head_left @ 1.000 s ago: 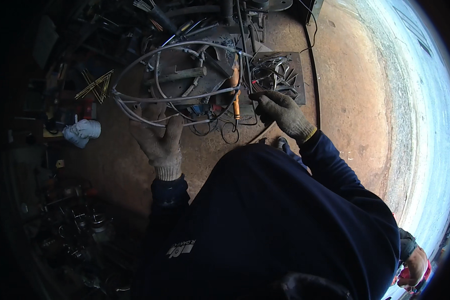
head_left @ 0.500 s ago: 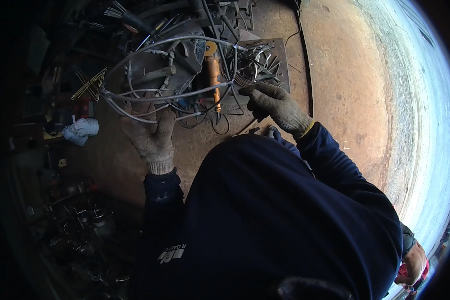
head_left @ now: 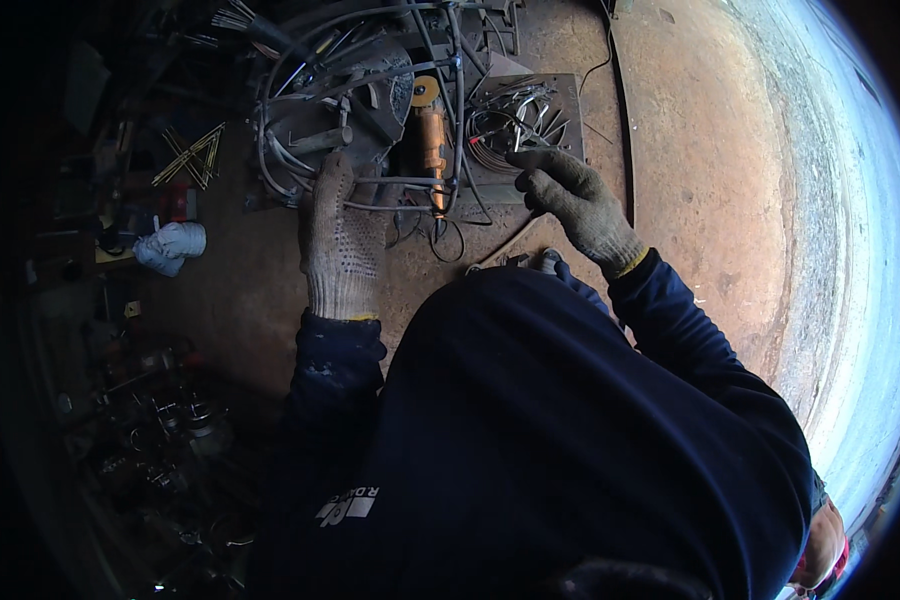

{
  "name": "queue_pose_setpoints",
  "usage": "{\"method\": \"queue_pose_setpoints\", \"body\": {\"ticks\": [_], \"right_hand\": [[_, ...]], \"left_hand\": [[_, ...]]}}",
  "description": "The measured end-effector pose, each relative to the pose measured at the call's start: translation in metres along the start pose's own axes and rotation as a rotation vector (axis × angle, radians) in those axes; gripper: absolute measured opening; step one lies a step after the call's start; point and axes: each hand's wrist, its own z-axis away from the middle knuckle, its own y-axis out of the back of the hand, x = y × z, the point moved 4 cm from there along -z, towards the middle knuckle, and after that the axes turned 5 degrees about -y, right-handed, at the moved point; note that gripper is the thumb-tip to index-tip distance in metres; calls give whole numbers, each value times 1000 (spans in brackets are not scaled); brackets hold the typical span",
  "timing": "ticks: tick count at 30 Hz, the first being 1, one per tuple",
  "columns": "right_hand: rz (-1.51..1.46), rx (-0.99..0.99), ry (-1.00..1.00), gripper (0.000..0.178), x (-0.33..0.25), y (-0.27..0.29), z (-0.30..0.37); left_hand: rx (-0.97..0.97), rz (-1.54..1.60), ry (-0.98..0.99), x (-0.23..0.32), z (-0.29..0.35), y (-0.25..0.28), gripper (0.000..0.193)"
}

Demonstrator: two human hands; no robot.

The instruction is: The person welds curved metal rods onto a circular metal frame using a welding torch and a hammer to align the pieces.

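Note:
My gloved left hand is closed around the lower left part of a frame of bent metal rods. The frame has curved sides and joined crossbars, and its far end runs up past the picture's top edge. Apart from the frame, to its right, is my gloved right hand. Its forefinger points left and the lower fingers are loosely bent; I see nothing held in it. Beneath the frame lies an orange angle grinder with a yellowish disc, its cord looping toward me.
A dark metal plate at the right bears a pile of metal offcuts and coiled wire. Thin rods and a whitish cloth bundle lie to the left. A cable runs along the floor. Another person shows at lower right.
The rod frame has turned and shifted right and away from me. My left hand has moved right with it, its back now showing. My right hand has drifted slightly right.

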Motion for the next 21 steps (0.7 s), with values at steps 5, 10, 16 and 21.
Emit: {"method": "queue_pose_setpoints", "body": {"ticks": [5,10,16,21], "right_hand": [[27,27,165,44,-12,-2,-10],[150,-66,176,39,-49,-27,-25],[308,-72,88,27,-68,-45,-36],[458,-101,-58,27,-92,-66,-42]], "left_hand": [[32,8,95,-14,4,-3,60],[48,-9,103,-21,14,-13,56],[14,89,189,-44,-1,3,43],[-28,50,264,-56,-11,33,55]]}}
